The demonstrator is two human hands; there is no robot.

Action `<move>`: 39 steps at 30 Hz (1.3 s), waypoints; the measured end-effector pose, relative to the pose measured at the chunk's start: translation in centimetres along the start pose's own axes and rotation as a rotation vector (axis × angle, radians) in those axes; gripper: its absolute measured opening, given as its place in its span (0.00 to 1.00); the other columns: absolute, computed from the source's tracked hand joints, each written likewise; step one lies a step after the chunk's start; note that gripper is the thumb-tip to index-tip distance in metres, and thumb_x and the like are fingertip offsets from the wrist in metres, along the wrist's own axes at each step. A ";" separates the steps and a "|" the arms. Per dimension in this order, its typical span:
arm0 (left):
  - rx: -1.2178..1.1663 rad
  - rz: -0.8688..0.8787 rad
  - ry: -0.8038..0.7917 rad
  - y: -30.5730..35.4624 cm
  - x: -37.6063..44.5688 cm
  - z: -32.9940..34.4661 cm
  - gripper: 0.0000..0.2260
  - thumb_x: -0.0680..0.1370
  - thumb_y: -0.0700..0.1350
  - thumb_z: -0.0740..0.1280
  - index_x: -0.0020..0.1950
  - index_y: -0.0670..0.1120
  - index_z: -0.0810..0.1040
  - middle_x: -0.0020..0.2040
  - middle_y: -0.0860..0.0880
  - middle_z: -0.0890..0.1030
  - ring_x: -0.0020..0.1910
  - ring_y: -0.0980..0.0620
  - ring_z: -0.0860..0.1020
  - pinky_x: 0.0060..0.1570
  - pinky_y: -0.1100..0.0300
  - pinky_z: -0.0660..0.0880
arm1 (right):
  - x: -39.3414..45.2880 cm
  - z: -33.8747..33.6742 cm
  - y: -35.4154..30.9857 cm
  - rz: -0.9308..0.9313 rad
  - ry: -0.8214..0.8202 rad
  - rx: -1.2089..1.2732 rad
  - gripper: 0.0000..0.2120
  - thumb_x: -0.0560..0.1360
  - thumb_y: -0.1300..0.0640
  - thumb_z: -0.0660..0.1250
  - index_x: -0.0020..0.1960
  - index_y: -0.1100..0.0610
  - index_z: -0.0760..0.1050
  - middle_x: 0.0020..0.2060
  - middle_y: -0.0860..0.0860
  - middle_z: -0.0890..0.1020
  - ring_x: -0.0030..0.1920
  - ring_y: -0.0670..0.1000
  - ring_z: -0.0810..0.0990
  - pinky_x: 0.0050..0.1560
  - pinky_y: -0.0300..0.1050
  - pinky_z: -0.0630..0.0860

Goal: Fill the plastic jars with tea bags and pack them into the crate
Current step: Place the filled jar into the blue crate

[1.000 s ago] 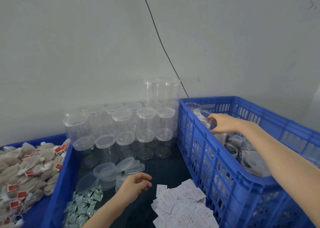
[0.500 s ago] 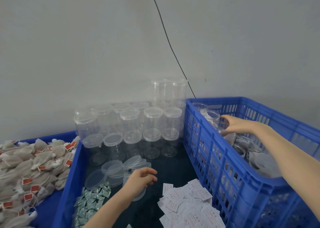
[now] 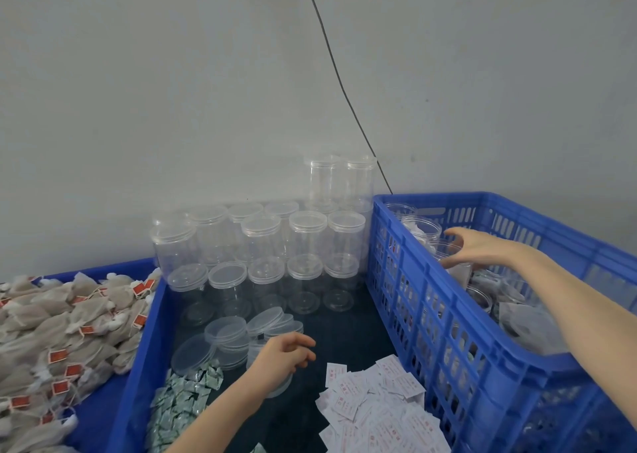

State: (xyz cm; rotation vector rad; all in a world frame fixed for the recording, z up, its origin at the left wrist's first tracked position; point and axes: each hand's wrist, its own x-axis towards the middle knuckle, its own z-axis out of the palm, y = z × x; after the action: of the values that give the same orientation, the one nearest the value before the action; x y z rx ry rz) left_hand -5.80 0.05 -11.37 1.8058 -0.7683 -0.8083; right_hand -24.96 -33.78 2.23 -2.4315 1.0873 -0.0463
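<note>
Clear plastic jars (image 3: 265,246) stand in rows against the grey wall (image 3: 172,90), some stacked on top of others, and many wear clear lids. More jars with tea bags inside sit in the tall blue crate (image 3: 448,314) on the right. The right hand (image 3: 482,246) reaches over the crate's rim, with its thumb and fingers spread wide apart above one jar in the crate (image 3: 444,251). I cannot tell if the fingers touch that jar, but they are not wrapped around it. The left hand (image 3: 282,356) is low in the middle, in the low blue tray (image 3: 141,366) that holds the empty jars. Its fingers are curled and it rests on a clear jar or lid (image 3: 279,385) that peeks out under the palm; I cannot tell if it grips it. Just beside that hand lies a pile of loose clear lids (image 3: 234,335). Near the front of the tray are small green and white packets (image 3: 179,401) on the left and white paper slips with red print (image 3: 375,404) on the right. Far left, another blue tray holds a big heap of tea bags (image 3: 58,335) with red tags. A thin black wire (image 3: 331,59) runs down the wall behind the crate.
</note>
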 end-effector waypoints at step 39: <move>0.180 0.083 0.634 8.9 9.8 -11.3 0.42 0.70 0.46 0.76 0.76 0.41 0.55 0.74 0.40 0.62 0.72 0.43 0.63 0.70 0.52 0.61 | -3.3 8.1 -26.1 -0.625 0.080 0.068 0.26 0.77 0.52 0.69 0.72 0.58 0.68 0.65 0.54 0.75 0.62 0.52 0.75 0.59 0.42 0.69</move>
State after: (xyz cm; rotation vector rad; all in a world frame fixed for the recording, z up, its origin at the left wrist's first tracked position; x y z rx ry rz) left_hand 7.65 -4.80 -1.45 2.0151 -0.4980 -0.0855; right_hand -7.34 -13.18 6.83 -2.6254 0.3104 -0.3755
